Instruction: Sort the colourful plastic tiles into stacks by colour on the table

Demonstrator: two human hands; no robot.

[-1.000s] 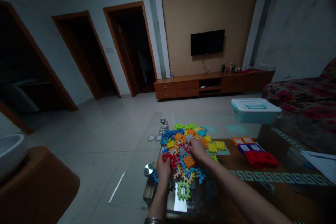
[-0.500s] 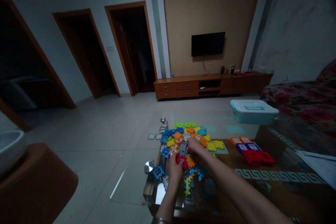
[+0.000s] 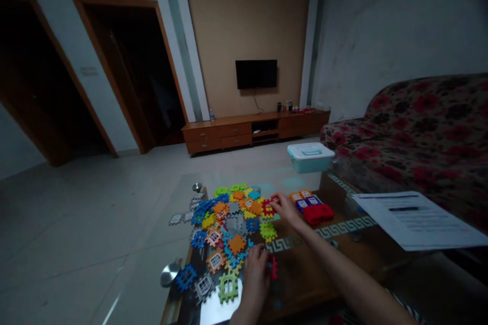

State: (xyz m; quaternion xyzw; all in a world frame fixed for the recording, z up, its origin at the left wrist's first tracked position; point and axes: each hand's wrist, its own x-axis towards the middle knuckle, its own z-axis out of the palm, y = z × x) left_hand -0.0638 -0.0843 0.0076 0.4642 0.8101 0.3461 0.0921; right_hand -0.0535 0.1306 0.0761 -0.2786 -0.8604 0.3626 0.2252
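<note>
Your right grip (image 3: pixel 286 208): fingertips on a red window tile (image 3: pixel 268 208), pinch unclear | your left grip (image 3: pixel 255 278): fingers pressed together, just beside an upright red tile (image 3: pixel 273 268) | plastic tile pile (image 3: pixel 236 244): left of right grip, on the glass counter (image 3: pixel 290 279) | red tile stack (image 3: pixel 318 214): right of pile

Right hand (image 3: pixel 285 208) beside red tile stack (image 3: pixel 318 215), left hand (image 3: pixel 255 284) blocked leftward by plastic tile pile (image 3: pixel 232 228), tabletop (image 3: pixel 293 274) passage between them
</note>
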